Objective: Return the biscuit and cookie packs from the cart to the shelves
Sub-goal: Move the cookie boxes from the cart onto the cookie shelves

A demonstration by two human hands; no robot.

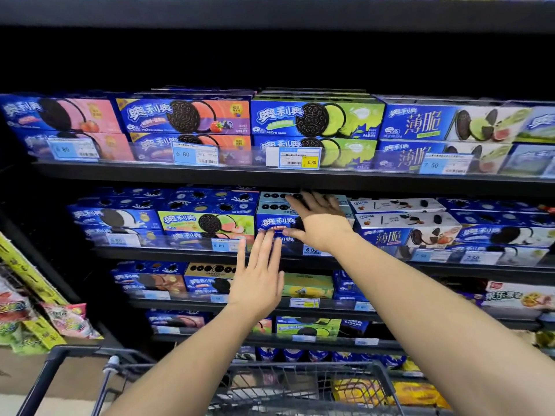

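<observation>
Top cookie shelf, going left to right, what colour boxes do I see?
Pink box → orange and purple box → green box → blue and white box.

Candy bags (69, 323) leftward, blue price tags (195, 154)

This is a shop, in the biscuit aisle of a supermarket. Dark tiered shelves (180, 174) run from 9 to 3 o'clock, each packed with stacked, front-facing cookie boxes (315, 120) of one brand in several flavours. Printed price tags (298, 157) sit in clear strips along the shelf edges. A wire cart (270, 382) stands at 6 o'clock, and bagged sweets (69, 322) hang at 8 o'clock.
</observation>
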